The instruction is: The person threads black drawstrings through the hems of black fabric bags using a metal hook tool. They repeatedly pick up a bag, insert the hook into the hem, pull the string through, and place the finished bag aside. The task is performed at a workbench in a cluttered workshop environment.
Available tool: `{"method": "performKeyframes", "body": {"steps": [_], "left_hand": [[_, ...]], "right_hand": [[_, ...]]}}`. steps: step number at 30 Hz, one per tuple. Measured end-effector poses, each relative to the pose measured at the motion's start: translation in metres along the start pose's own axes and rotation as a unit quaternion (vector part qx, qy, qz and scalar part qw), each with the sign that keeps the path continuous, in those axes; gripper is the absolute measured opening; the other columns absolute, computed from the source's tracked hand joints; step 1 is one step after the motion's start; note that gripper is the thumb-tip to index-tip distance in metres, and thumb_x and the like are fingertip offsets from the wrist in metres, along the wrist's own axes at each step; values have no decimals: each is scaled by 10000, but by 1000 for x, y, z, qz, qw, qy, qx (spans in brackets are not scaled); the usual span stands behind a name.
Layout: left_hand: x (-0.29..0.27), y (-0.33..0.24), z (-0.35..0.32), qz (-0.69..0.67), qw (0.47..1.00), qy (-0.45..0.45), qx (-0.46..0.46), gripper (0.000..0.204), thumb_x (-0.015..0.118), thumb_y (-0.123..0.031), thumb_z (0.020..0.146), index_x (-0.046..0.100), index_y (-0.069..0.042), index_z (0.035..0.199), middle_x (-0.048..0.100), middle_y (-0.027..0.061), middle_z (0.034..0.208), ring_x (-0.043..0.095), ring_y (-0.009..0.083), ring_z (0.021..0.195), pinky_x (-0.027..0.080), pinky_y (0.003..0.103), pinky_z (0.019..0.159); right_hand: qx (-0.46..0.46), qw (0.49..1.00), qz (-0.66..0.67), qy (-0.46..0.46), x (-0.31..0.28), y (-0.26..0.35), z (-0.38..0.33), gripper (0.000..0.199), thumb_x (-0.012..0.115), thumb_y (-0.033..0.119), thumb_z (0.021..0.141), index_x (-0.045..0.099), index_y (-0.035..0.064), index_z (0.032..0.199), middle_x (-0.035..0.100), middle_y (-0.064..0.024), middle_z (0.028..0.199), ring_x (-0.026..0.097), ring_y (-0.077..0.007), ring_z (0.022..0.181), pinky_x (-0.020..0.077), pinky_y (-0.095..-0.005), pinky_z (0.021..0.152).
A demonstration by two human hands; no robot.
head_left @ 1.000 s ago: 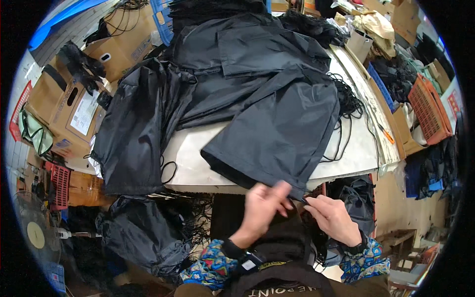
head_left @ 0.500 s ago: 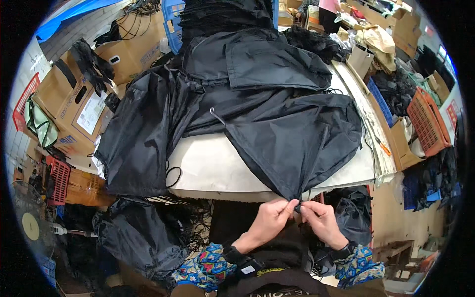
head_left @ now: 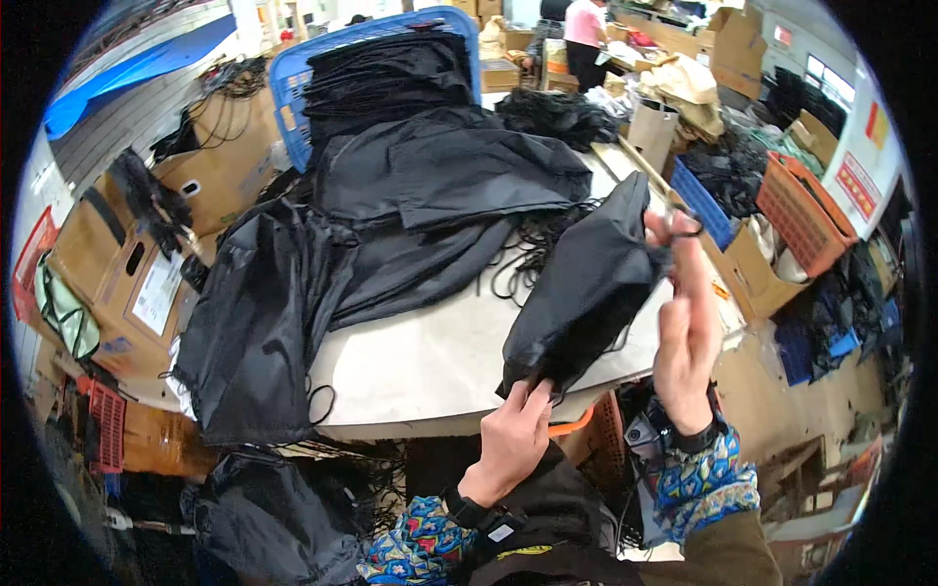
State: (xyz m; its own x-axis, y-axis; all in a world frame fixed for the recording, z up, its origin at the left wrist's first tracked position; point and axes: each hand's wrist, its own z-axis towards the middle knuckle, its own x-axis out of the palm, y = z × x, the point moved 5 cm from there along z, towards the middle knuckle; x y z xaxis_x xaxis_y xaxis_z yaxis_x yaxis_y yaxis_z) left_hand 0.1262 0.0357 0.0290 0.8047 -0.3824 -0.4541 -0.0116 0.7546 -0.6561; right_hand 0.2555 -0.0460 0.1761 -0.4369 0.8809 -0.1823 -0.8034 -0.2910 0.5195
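My left hand [head_left: 512,435] pinches the lower, gathered end of a black fabric drawstring bag [head_left: 586,288] at the table's front edge. The bag stands up at a slant from that hand, leaning right over the table. Along its right side my right hand [head_left: 684,337] is raised, fingers pointing up and smeared by motion. A loop of black cord [head_left: 687,227] shows at its fingertips; whether they grip it is unclear. Other black bags [head_left: 264,322] lie on the white table [head_left: 410,356] to the left, and more black fabric [head_left: 449,166] is heaped behind.
At the back, a blue basket [head_left: 283,93] holds stacked black fabric. Cardboard boxes [head_left: 122,269] stand left. Black cords [head_left: 528,254] lie behind the raised bag. An orange crate [head_left: 801,210] is at the right. Another person [head_left: 586,39] stands far back.
The bag has swung up off the table and turned upright. My right hand has moved up and away from the left, which has shifted slightly left. The view has turned.
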Motion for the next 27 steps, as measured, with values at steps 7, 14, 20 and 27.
{"method": "performKeyframes", "body": {"steps": [7, 14, 20, 27], "left_hand": [[5, 19, 6, 182, 980, 50, 62, 242, 553, -20, 762, 591, -15, 1001, 591, 186, 921, 597, 361, 775, 508, 428, 643], [-66, 119, 21, 352, 933, 65, 43, 380, 543, 12, 748, 598, -19, 1122, 591, 168, 1137, 544, 327, 1099, 322, 481, 1046], [-70, 116, 0, 112, 986, -10, -125, 428, 461, 87, 769, 570, 2, 1175, 608, 173, 1110, 555, 323, 1066, 413, 457, 943], [-78, 84, -1, 58, 982, -85, -157, 431, 459, 94, 715, 543, 25, 1133, 576, 158, 1081, 541, 310, 1011, 425, 368, 867]], "right_hand": [[159, 916, 280, -241, -77, -22, -26, 207, 460, 180, 989, 543, -7, 1014, 588, -63, 848, 547, -143, 805, 435, -303, 828], [160, 876, 190, -415, -481, -141, -169, 249, 459, 193, 993, 527, 15, 1153, 391, 58, 692, 285, -31, 521, 242, -226, 436], [478, 859, -110, -147, -200, -110, -156, 252, 544, 218, 938, 633, 42, 1096, 446, 84, 682, 362, -6, 560, 278, -186, 461], [337, 922, -55, 180, -16, -95, -130, 264, 617, 212, 903, 649, -8, 1044, 509, -12, 627, 481, -94, 594, 415, -249, 573]]}}
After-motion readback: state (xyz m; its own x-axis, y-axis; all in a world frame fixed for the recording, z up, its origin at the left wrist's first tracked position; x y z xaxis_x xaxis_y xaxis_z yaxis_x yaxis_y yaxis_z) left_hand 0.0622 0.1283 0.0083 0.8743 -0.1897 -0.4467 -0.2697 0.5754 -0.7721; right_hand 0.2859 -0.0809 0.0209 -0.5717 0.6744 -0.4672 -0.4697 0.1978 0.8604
